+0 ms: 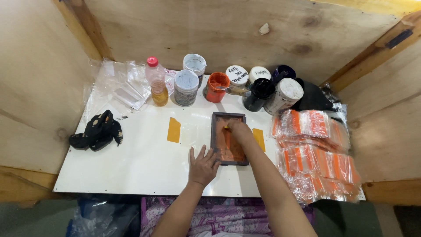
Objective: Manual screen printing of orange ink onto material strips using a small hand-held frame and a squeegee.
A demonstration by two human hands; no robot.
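Your two hands are at the small dark frame on the white tabletop (131, 171).

Your left hand (203, 166) lies flat with open fingers, pressing on the tabletop and touching the near left corner of the frame (228, 138). It has hold of nothing. Your right hand (239, 129) is inside the frame, its grip closed on a small yellow tool (226, 128) over the orange paint. The frame sits in the middle of the tabletop, between two yellow tape strips (173, 130). Paint jars (217, 87) and a bottle (156, 81) stand behind it. Orange packets (316, 154) lie on your right, a black cloth (97, 131) on your left.
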